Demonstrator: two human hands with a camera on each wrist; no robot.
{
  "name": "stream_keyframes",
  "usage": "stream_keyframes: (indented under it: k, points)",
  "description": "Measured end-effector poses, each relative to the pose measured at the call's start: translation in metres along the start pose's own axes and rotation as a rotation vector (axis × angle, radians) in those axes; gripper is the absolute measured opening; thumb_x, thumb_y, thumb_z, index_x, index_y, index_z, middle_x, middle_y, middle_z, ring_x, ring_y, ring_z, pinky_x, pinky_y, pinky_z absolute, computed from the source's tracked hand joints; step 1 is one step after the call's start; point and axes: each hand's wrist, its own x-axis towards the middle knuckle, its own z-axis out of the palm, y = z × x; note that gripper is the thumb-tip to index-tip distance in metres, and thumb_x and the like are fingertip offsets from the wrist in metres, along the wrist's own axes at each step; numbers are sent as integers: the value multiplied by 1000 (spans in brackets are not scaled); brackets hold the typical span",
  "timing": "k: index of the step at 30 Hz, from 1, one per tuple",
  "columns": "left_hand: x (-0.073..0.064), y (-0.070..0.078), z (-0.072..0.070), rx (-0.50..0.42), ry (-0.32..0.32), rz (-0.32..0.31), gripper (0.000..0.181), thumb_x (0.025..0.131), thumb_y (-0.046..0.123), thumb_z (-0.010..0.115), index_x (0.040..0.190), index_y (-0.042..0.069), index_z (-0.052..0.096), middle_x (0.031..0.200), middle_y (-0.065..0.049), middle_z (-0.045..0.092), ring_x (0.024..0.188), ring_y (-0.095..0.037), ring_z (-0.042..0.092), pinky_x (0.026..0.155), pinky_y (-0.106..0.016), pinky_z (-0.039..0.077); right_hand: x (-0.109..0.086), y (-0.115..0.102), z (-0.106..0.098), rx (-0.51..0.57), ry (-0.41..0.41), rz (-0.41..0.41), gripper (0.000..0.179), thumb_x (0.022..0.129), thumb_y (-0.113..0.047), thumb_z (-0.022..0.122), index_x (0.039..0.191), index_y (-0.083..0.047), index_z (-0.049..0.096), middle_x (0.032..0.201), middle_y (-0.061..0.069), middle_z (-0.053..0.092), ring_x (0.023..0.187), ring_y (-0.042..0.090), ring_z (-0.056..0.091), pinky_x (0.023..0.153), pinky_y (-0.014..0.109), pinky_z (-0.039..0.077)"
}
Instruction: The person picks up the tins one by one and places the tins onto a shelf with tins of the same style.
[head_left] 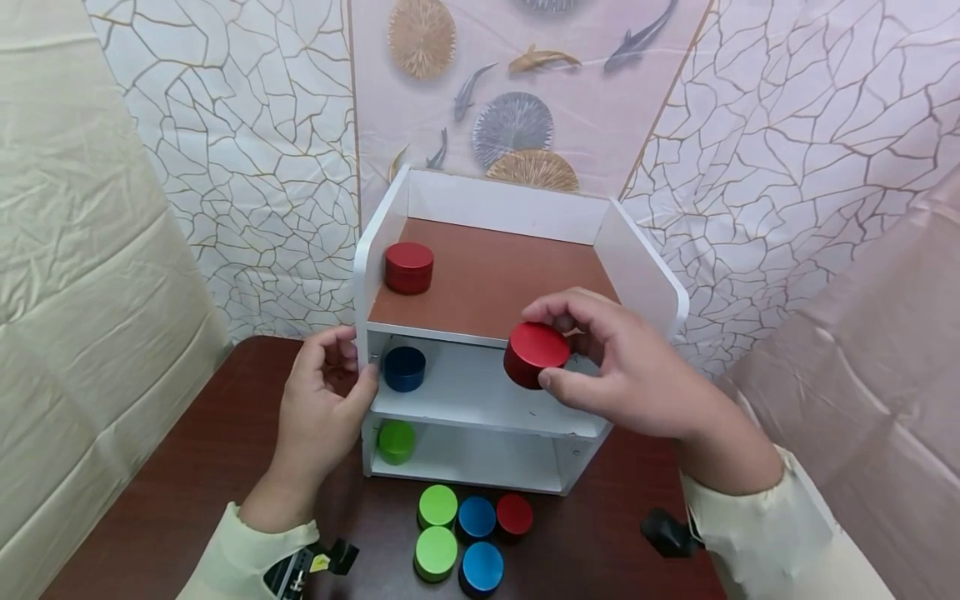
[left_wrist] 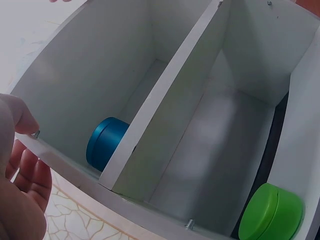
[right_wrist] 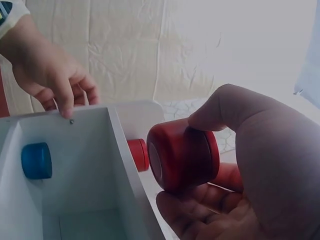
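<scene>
My right hand (head_left: 630, 367) holds a round red tin (head_left: 537, 354) between thumb and fingers, in front of the top board's front edge. In the right wrist view the tin lies on its side, thumb on one side and fingers beneath. My left hand (head_left: 318, 408) grips the left side panel of a white shelf unit (head_left: 648, 267), thumb at the front edge and fingers around the outside. Another red tin (head_left: 408, 268) stands on the brown top board at the left. Below it are a blue tin (head_left: 404, 369) on the middle level and a green tin (head_left: 396, 442) on the bottom level.
On the dark wooden table (head_left: 187, 483), before the shelf, stand two green tins (head_left: 436, 553), two blue tins (head_left: 482, 568) and one red tin (head_left: 514, 515), close together. Patterned cloth (head_left: 247, 167) hangs behind the shelf, with beige cloth (head_left: 90, 250) at the left.
</scene>
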Motion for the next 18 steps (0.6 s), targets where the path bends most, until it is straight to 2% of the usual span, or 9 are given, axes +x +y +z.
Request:
stream_keyframes:
  k: [6,18]
  points:
    - [0,0,1,-2,-1,7,48,102,4,76,146,8,59,117,-6,59,105,-17,59,87,-15,52,19,-1,-7,26,-30,61,50,99,-13,80,146,-12,64,133,6,70,118,27,69,94,30,64]
    - [1,-1,1,9,7,20,48,101,3,76,146,8,59,116,-6,60,103,-16,59,85,-16,52,52,-3,-18,58,-50,122,47,100,-11,73,145,-11,63,127,10,71,118,30,66,91,32,62]
